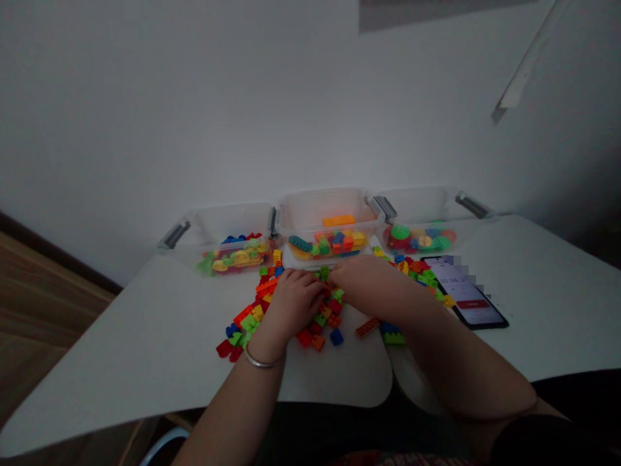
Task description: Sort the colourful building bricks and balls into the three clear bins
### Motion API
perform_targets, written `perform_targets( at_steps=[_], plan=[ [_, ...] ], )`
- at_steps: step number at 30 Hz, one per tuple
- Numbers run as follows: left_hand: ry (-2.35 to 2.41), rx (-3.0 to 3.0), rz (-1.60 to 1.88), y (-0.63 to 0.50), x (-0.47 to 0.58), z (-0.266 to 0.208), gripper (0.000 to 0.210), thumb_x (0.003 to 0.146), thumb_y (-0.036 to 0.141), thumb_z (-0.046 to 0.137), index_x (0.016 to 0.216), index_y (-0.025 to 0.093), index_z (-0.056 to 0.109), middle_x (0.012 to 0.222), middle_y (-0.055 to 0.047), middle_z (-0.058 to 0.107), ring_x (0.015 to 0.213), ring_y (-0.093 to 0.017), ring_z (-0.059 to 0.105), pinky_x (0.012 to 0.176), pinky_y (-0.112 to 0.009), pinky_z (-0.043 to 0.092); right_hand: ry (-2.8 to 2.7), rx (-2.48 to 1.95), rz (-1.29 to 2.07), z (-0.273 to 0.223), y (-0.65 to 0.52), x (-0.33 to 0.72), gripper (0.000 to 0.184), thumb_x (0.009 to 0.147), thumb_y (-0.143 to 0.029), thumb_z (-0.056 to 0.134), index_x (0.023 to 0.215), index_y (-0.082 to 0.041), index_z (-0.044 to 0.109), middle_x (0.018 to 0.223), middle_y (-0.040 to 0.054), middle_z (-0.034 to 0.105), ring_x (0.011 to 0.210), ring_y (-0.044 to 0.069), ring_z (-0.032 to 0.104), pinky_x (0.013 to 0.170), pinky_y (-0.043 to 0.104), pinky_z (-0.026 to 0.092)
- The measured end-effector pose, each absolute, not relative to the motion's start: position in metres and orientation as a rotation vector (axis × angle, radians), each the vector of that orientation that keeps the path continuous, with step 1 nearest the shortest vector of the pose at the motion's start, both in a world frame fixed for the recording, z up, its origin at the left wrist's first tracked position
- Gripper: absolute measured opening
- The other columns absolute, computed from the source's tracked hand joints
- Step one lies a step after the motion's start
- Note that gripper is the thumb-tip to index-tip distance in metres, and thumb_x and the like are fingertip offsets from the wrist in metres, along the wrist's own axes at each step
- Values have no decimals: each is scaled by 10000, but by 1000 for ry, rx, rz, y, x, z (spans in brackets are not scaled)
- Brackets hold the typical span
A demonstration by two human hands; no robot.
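Lots of toy bricks (250, 321) lie in a messy pile on the counter (121, 336). They're red, orange, yellow, blue & lt. green, some w/ bumps on top. They point all diff. ways, & some sit on others. The pile's mid. is part hidden. At its near R. side, a small blue brick (336, 336) lies alone. A longer dk. orange brick (367, 328) lies tilted to the R. of it, w/ rows of round marks. Next is a green brick (394, 338), part hidden. More mixed bricks (427, 277) make a band on the far R.
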State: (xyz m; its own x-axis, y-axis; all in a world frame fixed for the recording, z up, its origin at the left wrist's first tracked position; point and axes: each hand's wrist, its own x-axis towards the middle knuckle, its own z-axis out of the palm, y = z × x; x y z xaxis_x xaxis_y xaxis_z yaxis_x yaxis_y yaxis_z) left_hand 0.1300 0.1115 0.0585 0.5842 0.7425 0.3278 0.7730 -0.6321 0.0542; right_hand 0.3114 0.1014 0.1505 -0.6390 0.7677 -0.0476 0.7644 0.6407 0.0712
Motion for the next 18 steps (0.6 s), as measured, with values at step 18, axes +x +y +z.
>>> perform_targets(
  at_steps=[18],
  plan=[
    [-1323, -2652, -482, 113, 128, 54, 161, 845, 194, 599, 972, 213, 695, 988, -60, 724, 960, -250, 608, 891, -445, 428, 2579, 1379, -38, 120, 117, 290, 333, 909, -50, 432, 1053, -107, 726, 1048, 187, 744, 996, 295, 714, 815, 394, 580]
  ],
)
